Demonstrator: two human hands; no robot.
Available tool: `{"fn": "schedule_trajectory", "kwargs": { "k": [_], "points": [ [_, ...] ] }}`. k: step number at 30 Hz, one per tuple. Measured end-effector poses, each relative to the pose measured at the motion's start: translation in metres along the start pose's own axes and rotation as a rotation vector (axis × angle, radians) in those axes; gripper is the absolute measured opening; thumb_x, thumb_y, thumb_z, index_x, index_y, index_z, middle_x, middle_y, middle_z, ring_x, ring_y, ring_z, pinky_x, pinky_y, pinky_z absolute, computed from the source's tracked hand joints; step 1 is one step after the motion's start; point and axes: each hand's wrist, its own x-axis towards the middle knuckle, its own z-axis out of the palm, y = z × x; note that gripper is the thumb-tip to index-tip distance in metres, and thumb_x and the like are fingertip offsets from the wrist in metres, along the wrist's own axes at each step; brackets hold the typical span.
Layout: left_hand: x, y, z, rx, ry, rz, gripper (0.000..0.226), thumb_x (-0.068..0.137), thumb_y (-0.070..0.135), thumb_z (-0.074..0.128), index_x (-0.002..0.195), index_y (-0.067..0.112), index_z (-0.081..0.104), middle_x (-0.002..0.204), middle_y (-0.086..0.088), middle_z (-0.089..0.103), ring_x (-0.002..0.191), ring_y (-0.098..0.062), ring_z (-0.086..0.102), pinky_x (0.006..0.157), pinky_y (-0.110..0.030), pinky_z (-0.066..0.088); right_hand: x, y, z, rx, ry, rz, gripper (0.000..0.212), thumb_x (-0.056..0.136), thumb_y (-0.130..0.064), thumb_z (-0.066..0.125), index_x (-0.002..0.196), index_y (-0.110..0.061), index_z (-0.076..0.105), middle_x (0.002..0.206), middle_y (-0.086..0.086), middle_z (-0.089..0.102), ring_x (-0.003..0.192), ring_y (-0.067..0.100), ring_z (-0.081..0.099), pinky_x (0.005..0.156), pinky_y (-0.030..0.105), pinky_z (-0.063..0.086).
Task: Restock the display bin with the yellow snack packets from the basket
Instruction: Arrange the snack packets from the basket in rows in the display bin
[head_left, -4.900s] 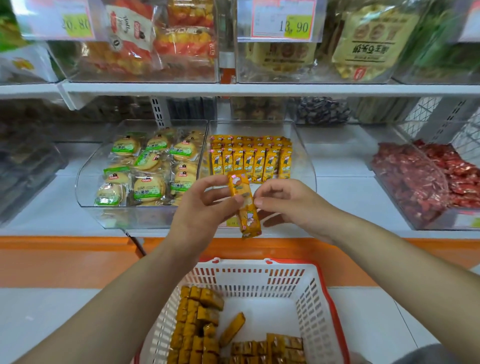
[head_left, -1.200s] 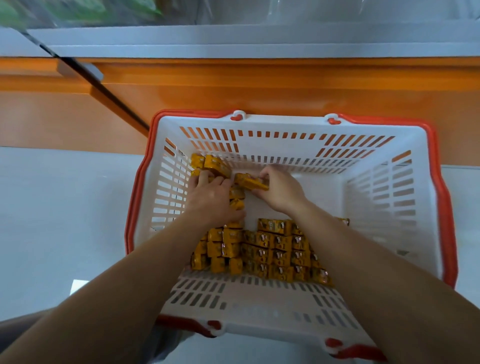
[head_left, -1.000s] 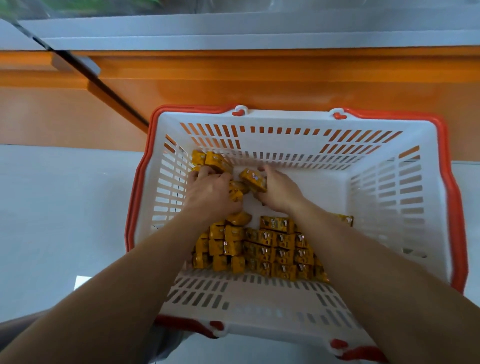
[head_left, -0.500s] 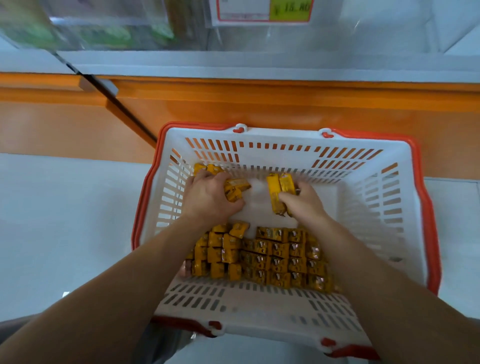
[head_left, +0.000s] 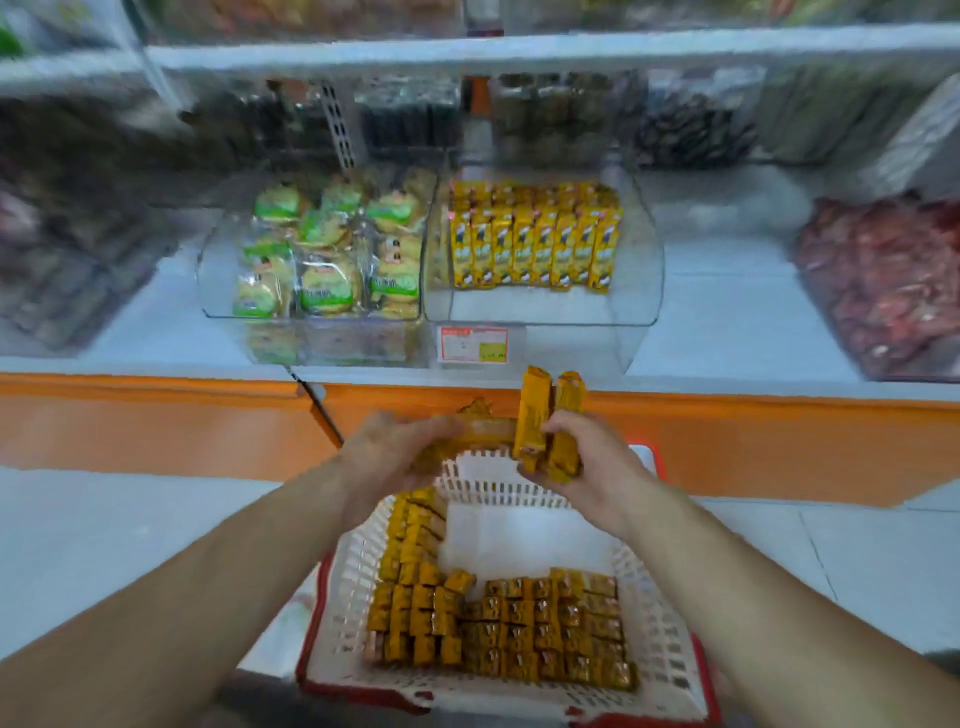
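Note:
Both hands are raised above the white, red-rimmed basket (head_left: 654, 613), which holds several rows of yellow snack packets (head_left: 498, 629). My right hand (head_left: 587, 462) grips two yellow packets (head_left: 548, 415) standing upright. My left hand (head_left: 395, 452) holds more yellow packets (head_left: 483, 426) lying sideways, blurred by motion. On the shelf ahead, the clear display bin (head_left: 639, 291) has rows of yellow packets (head_left: 535, 239) at its back and a bare front part.
Left of the yellow bin sits a clear bin of green-labelled cakes (head_left: 322, 254). A bin of red packets (head_left: 888, 280) is at the right. A price tag (head_left: 472, 343) hangs on the bin front. An orange shelf base (head_left: 156, 415) runs below.
Both hands have lifted out of the basket with yellow packets and risen toward the shelf. The view has tilted up, bringing the display bins into sight.

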Motion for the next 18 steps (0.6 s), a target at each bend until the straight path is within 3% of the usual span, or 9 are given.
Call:
{"fn": "schedule_trajectory", "kwargs": {
  "k": [3,5,7,12,15,18],
  "points": [
    [-0.042,0.028,0.002,0.047,-0.182,0.047,0.018,0.082,0.025,0.083,0.089,0.01,0.074,0.093,-0.026,0.074,0.076,-0.021,0.07,0.075,-0.032,0.058,-0.041,-0.042,0.012,-0.039,-0.057,-0.091,0.016,0.09,-0.003,0.051,0.089,-0.012,0.064,0.078,0.015,0.067,0.064,0.025,0.063,0.071,0.039,0.057],
    [-0.061,0.037,0.009,0.044,-0.25,0.115,0.041,0.069,0.029,0.083,0.105,0.01,0.073,0.109,-0.028,0.072,0.083,-0.025,0.071,0.082,-0.036,0.058,-0.061,-0.059,0.014,-0.08,-0.098,-0.168,0.033,0.089,0.001,0.049,0.071,-0.017,0.07,0.07,0.011,0.068,0.059,0.021,0.063,0.068,0.037,0.055],
    [-0.072,0.04,0.018,0.009,-0.256,0.171,0.058,0.061,0.03,0.081,0.115,0.013,0.07,0.11,-0.024,0.072,0.088,-0.026,0.074,0.081,-0.034,0.059,-0.074,-0.068,0.012,-0.075,-0.113,-0.202,0.039,0.088,0.003,0.051,0.063,-0.018,0.072,0.072,0.013,0.069,0.061,0.022,0.066,0.065,0.037,0.058],
    [-0.063,0.034,0.036,-0.062,-0.192,0.245,0.054,0.065,0.019,0.075,0.118,0.015,0.065,0.096,-0.007,0.073,0.089,-0.021,0.073,0.073,-0.027,0.058,-0.076,-0.066,0.008,-0.014,-0.058,-0.217,0.025,0.088,0.003,0.053,0.078,-0.011,0.07,0.087,0.021,0.069,0.077,0.033,0.065,0.071,0.043,0.062],
    [-0.054,0.028,0.039,-0.039,-0.179,0.252,0.06,0.066,0.023,0.077,0.123,0.026,0.058,0.112,-0.007,0.073,0.097,-0.021,0.074,0.076,-0.029,0.058,-0.069,-0.065,0.014,-0.041,-0.039,-0.253,0.025,0.089,0.0,0.055,0.078,-0.015,0.071,0.085,0.018,0.069,0.074,0.03,0.066,0.063,0.037,0.059],
    [-0.041,0.028,0.039,0.009,-0.158,0.262,0.069,0.06,0.032,0.081,0.123,0.034,0.054,0.117,-0.006,0.071,0.103,-0.023,0.072,0.078,-0.03,0.057,-0.063,-0.069,0.018,-0.08,-0.049,-0.298,0.024,0.089,-0.001,0.056,0.081,-0.016,0.072,0.087,0.015,0.072,0.074,0.025,0.069,0.064,0.035,0.058]
  ]
}}
